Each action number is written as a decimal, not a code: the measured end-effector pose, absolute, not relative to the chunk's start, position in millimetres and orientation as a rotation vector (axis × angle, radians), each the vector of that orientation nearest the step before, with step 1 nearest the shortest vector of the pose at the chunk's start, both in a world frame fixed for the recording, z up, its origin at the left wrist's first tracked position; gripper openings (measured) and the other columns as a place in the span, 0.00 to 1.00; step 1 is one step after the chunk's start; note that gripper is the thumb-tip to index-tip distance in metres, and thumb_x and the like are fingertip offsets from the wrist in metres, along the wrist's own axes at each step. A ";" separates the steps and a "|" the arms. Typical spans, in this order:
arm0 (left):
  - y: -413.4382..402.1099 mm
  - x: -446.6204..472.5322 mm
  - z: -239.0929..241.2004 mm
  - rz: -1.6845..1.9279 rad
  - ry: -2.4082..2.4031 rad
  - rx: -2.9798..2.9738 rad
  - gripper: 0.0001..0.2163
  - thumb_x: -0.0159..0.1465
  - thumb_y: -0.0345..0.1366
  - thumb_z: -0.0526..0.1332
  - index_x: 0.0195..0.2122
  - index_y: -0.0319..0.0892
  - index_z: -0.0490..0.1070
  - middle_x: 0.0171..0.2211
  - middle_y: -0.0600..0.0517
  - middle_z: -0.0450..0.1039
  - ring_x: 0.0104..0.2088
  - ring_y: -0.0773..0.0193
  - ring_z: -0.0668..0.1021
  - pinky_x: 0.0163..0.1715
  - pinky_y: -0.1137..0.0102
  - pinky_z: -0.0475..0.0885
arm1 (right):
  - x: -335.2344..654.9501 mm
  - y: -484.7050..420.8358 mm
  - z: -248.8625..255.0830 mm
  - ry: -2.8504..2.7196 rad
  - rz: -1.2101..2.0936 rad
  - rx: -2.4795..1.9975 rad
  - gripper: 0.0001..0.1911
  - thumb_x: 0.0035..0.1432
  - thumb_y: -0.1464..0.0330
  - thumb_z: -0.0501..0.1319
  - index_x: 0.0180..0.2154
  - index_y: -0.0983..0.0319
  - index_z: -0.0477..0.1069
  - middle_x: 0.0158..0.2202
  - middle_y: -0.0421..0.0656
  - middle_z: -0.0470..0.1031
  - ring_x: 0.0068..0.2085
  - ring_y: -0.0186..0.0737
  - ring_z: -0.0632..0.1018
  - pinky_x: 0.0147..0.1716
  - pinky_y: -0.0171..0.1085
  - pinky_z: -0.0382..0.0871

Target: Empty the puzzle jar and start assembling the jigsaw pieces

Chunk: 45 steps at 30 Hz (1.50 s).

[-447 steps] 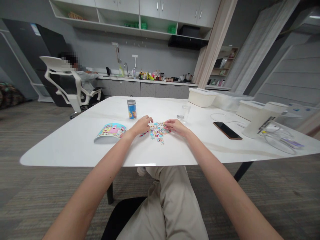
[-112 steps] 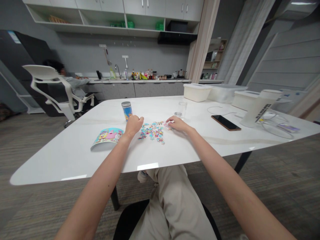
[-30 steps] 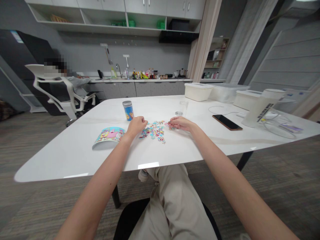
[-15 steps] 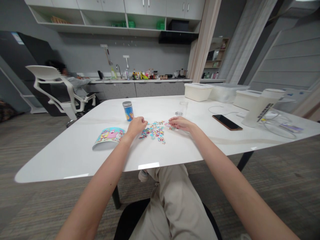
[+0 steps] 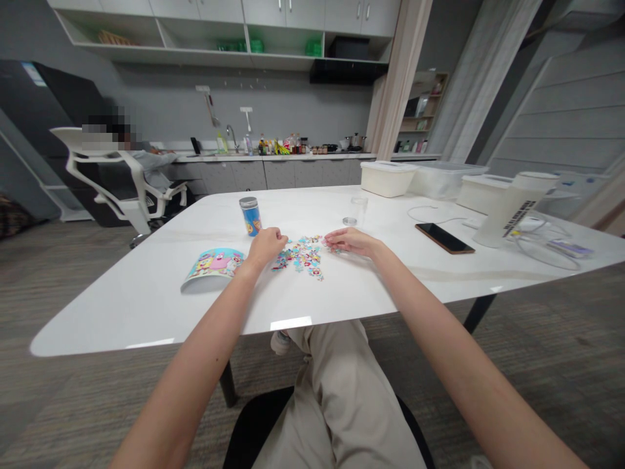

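Note:
A heap of small, colourful jigsaw puzzle pieces [image 5: 305,255] is spread on the white table [image 5: 161,273]. At its left edge is my left hand [image 5: 267,246], fingers curled in; whatever they hold, if anything, is hidden. My right hand [image 5: 350,241] lies at the heap's right edge, fingers stretched toward the pieces and touching some of them. Left of my left forearm rests a curved cartoon picture sheet [image 5: 213,266]. Behind my left hand stands a blue cartoon-printed jar [image 5: 250,218] with a silver lid.
A clear jar [image 5: 359,210] stands behind my right hand, with a round lid [image 5: 349,221] beside it. Rightward are a phone [image 5: 443,238], a white tumbler [image 5: 510,212], cables and storage boxes [image 5: 388,180]. A person sits in a white chair [image 5: 92,143] at the back left.
My right hand has shifted slightly left, farther over the right edge of the puzzle pieces. My left hand stays almost in place.

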State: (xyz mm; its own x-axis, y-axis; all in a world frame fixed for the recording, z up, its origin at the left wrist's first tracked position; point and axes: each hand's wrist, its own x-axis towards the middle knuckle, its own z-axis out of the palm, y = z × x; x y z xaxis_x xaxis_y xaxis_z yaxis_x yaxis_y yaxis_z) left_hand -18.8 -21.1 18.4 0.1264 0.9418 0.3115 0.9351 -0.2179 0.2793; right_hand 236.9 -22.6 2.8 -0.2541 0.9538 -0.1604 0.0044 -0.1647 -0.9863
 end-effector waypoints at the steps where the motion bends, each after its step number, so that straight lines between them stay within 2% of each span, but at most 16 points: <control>1: -20.3 -18.9 17.7 0.673 1.962 2.336 0.09 0.60 0.35 0.55 0.29 0.41 0.73 0.31 0.45 0.78 0.34 0.58 0.77 0.32 0.70 0.64 | 236.6 -22.1 2.3 -1.304 1.534 -1.178 0.07 0.57 0.81 0.62 0.32 0.68 0.77 0.31 0.46 0.79 0.31 0.30 0.77 0.33 0.26 0.73; 6: -16.3 -23.2 15.3 0.693 1.876 2.381 0.09 0.61 0.38 0.55 0.29 0.41 0.71 0.29 0.47 0.76 0.33 0.59 0.76 0.33 0.70 0.66 | 236.3 -21.6 2.9 -1.278 1.520 -1.190 0.07 0.59 0.80 0.61 0.31 0.67 0.76 0.27 0.43 0.77 0.27 0.29 0.75 0.29 0.26 0.72; 9: -12.5 -32.0 14.3 0.615 1.489 2.529 0.09 0.59 0.41 0.58 0.34 0.41 0.70 0.31 0.49 0.76 0.33 0.61 0.75 0.34 0.70 0.67 | 235.9 -23.1 4.4 -1.268 1.527 -1.202 0.09 0.57 0.83 0.60 0.32 0.67 0.76 0.27 0.43 0.77 0.28 0.30 0.76 0.31 0.27 0.72; 13: -5.6 -42.7 10.5 0.453 1.119 2.608 0.12 0.56 0.43 0.62 0.38 0.42 0.69 0.36 0.50 0.75 0.36 0.62 0.76 0.38 0.71 0.68 | 234.1 -24.1 5.4 -1.246 1.519 -1.207 0.08 0.58 0.82 0.60 0.31 0.68 0.76 0.29 0.45 0.78 0.29 0.31 0.77 0.31 0.28 0.73; 18: -1.3 -42.6 5.3 0.467 1.078 2.633 0.10 0.56 0.40 0.61 0.37 0.42 0.69 0.34 0.50 0.74 0.35 0.62 0.75 0.38 0.70 0.68 | 233.7 -21.9 4.5 -1.326 1.517 -1.179 0.05 0.57 0.79 0.62 0.33 0.69 0.77 0.27 0.44 0.76 0.26 0.29 0.74 0.28 0.27 0.72; 24: 0.0 -40.6 3.0 0.679 1.134 2.649 0.09 0.55 0.36 0.61 0.36 0.42 0.66 0.35 0.50 0.71 0.36 0.62 0.74 0.40 0.68 0.69 | 235.3 -21.9 2.8 -1.381 1.545 -1.138 0.08 0.58 0.81 0.60 0.36 0.68 0.77 0.27 0.42 0.76 0.27 0.29 0.74 0.30 0.27 0.72; 30: 8.5 -46.1 -3.2 0.771 1.182 2.666 0.08 0.56 0.33 0.60 0.37 0.42 0.64 0.35 0.52 0.68 0.35 0.61 0.74 0.39 0.66 0.70 | 236.0 -21.6 1.4 -1.421 1.542 -1.113 0.08 0.52 0.82 0.65 0.34 0.67 0.77 0.28 0.43 0.78 0.30 0.31 0.77 0.32 0.29 0.73; 34: 13.3 -48.2 -6.6 0.846 1.116 2.693 0.09 0.56 0.31 0.61 0.38 0.43 0.65 0.35 0.52 0.68 0.35 0.61 0.75 0.39 0.65 0.70 | 235.5 -17.5 -2.1 -1.419 1.558 -1.108 0.07 0.49 0.82 0.67 0.31 0.67 0.77 0.28 0.42 0.77 0.29 0.30 0.76 0.30 0.28 0.71; 38: 12.2 -46.3 -5.8 0.846 1.074 2.696 0.10 0.55 0.32 0.63 0.38 0.43 0.65 0.35 0.52 0.69 0.36 0.61 0.76 0.40 0.65 0.71 | 234.0 -14.2 -5.9 -1.423 1.546 -1.089 0.07 0.48 0.81 0.67 0.30 0.66 0.76 0.26 0.41 0.76 0.26 0.28 0.73 0.29 0.27 0.69; 45: 9.6 -45.3 -5.1 0.800 1.050 2.580 0.09 0.57 0.30 0.61 0.40 0.43 0.66 0.38 0.50 0.75 0.39 0.60 0.79 0.42 0.64 0.72 | 230.7 -15.0 -6.6 -1.452 1.618 -0.996 0.05 0.49 0.79 0.68 0.28 0.66 0.74 0.27 0.42 0.76 0.29 0.30 0.75 0.29 0.27 0.69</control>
